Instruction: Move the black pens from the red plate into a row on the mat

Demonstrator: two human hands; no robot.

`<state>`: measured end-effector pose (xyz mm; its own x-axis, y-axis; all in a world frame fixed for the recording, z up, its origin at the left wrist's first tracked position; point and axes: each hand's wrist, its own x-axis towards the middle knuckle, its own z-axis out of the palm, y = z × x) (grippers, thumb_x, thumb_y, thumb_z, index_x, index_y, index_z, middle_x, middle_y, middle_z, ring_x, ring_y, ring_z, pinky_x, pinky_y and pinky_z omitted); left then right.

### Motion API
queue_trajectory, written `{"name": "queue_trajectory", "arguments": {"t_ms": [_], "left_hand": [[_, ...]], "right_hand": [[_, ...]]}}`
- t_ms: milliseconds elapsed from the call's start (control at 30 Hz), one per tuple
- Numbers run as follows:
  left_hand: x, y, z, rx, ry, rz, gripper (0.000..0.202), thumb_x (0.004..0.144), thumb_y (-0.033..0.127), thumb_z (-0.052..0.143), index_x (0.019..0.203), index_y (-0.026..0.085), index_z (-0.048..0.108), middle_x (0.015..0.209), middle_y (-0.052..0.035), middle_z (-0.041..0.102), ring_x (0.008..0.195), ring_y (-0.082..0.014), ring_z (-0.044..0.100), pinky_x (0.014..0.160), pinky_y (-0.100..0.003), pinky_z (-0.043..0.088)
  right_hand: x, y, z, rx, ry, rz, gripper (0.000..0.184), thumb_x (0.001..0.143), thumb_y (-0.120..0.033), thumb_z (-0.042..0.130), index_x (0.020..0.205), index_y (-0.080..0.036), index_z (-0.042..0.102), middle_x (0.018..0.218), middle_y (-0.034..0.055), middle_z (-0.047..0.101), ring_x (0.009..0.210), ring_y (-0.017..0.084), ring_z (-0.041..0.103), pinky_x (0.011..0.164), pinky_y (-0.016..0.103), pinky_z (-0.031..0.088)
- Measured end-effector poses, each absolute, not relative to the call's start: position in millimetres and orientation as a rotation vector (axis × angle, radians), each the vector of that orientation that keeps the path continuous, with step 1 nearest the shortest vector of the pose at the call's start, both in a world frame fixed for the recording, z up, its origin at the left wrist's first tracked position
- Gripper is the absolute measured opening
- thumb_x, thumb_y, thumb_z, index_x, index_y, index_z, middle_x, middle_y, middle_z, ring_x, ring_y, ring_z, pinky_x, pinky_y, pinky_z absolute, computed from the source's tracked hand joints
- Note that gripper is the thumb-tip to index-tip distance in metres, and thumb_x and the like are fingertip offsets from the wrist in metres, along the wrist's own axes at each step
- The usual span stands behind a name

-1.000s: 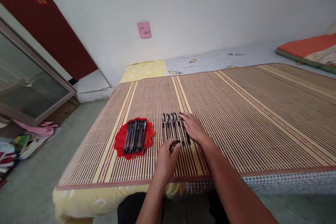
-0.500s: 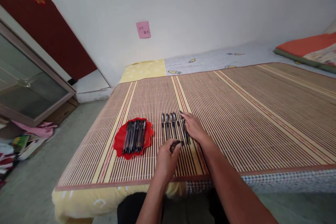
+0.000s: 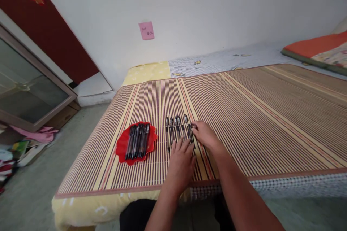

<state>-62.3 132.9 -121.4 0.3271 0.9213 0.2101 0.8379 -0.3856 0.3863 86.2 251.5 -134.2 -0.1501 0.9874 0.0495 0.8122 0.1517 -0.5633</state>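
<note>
Several black capped pens (image 3: 167, 133) lie side by side in a row on the striped mat, caps toward the wall. My left hand (image 3: 182, 160) rests palm down over the lower ends of the row, its fingers spread and covering part of the pens. At the right end of the row, my right hand (image 3: 205, 134) has thumb and fingertips closed on the dark end of a pen, partly hidden by the fingers. To the left, a red scalloped plate (image 3: 121, 144) holds a bunch of similar black pens (image 3: 137, 140).
The striped bamboo mat (image 3: 244, 126) covers the bed, with yellow bedding (image 3: 92, 207) along the near edge. Orange folded bedding (image 3: 311, 47) lies far right. A pink note (image 3: 146, 30) is on the wall. A glass-panelled cabinet (image 3: 29, 83) stands left, beside items on the floor.
My left hand has opened from a curled grip and spread over the pens' lower ends. My right hand has moved slightly nearer and right, off the cap of the right-hand pen.
</note>
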Motion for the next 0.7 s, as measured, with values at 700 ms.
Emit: {"name": "queue_trajectory", "arguments": {"t_ms": [700], "left_hand": [[-56.8, 129.1, -116.9, 2.357, 1.654, 0.437, 0.041, 0.096, 0.026, 0.049, 0.137, 0.019, 0.052, 0.147, -0.0073, 0.055, 0.141, -0.0241, 0.043, 0.123, -0.060, 0.019]], "right_hand": [[67.6, 249.9, -135.8, -1.657, -2.040, 0.569, 0.032, 0.088, -0.013, 0.059, 0.118, -0.011, 0.068, 0.115, 0.0139, 0.070, 0.104, 0.021, 0.065, 0.091, 0.026, 0.044]]}}
